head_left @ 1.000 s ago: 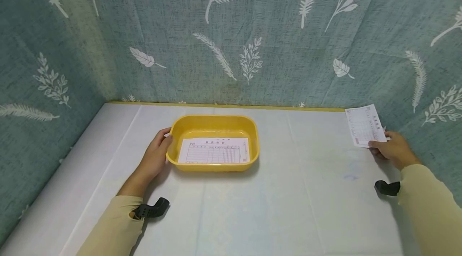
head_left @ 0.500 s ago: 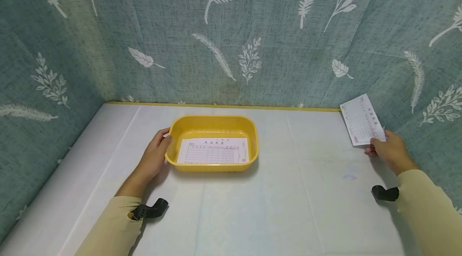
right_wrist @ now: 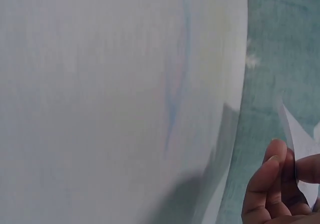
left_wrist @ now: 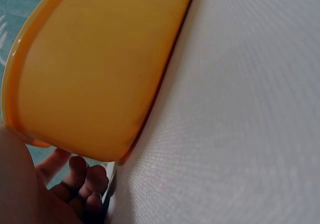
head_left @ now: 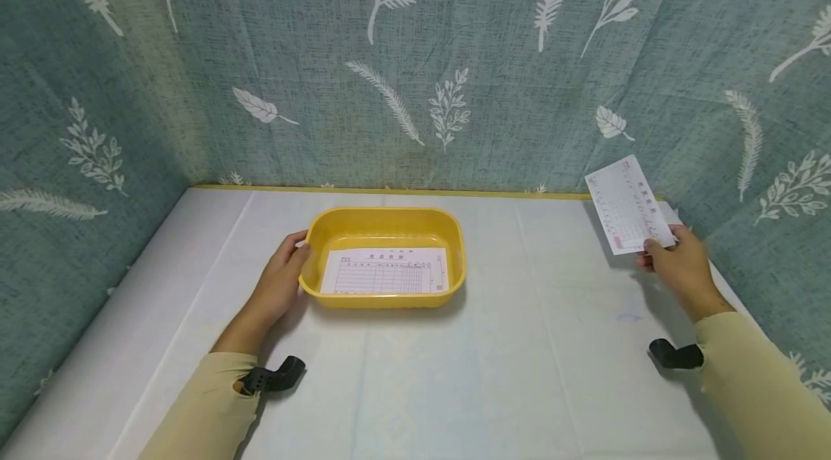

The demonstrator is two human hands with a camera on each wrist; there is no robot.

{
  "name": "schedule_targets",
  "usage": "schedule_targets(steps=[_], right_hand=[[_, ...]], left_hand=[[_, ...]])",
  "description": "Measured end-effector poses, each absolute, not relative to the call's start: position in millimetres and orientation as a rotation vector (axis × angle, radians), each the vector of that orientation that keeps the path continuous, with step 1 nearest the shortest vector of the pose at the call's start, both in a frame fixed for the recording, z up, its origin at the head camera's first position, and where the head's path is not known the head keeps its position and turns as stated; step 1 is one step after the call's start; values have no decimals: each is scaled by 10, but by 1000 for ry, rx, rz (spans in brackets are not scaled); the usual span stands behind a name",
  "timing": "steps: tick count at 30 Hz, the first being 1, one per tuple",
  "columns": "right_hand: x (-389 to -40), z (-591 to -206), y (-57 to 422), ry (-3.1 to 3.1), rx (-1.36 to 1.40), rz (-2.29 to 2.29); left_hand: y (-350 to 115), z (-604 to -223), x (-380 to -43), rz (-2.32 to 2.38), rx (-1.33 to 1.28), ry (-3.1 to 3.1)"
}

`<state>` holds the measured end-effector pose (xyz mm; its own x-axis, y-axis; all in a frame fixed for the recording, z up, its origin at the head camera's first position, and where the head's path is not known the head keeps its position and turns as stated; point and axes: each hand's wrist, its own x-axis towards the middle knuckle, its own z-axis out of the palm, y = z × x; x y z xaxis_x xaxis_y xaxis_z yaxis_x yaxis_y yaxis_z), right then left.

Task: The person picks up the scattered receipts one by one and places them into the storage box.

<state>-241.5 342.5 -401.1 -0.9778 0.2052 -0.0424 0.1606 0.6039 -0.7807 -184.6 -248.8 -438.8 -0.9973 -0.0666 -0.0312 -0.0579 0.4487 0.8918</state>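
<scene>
A yellow plastic basin (head_left: 383, 301) stands on the white-covered table left of the middle. Printed receipt forms (head_left: 389, 271) with ruled columns lie inside it. My left hand (head_left: 278, 272) grips the basin's left end, thumb at the rim; in the left wrist view its curled fingers (left_wrist: 77, 173) show under the rim beside the orange-looking wall. Far off to the right, my right hand (head_left: 682, 265) pinches a receipt form (head_left: 630, 204) by its near corner, thumb on top. The form is tilted up over the table's far edge. In the right wrist view the same paper (right_wrist: 302, 139) appears edge-on between thumb and fingers.
Green fabric walls (head_left: 415, 85) with white leaf prints enclose the table at the back and both sides. A yellow strip (head_left: 506, 193) runs along the back edge. White cloth (head_left: 454, 381) covers the tabletop. Black cameras (head_left: 275, 375) sit on both wrists.
My right hand has moved left with the receipt form, which has swung to a steeper slant and come off the right-hand wall. The left hand and basin have stayed in place.
</scene>
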Motion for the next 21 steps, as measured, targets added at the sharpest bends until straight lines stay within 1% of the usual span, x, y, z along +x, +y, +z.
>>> schedule_targets(steps=[10,21], right_hand=[[-2265,-3930,3032,-2705,-146,1418],[-2076,-3879,2774,-2709,0,1495]], left_hand=[[-2505,-4416,-1875,-1636,125,-2672],[-2490,-4396,-1852,-1641,116,-2664]])
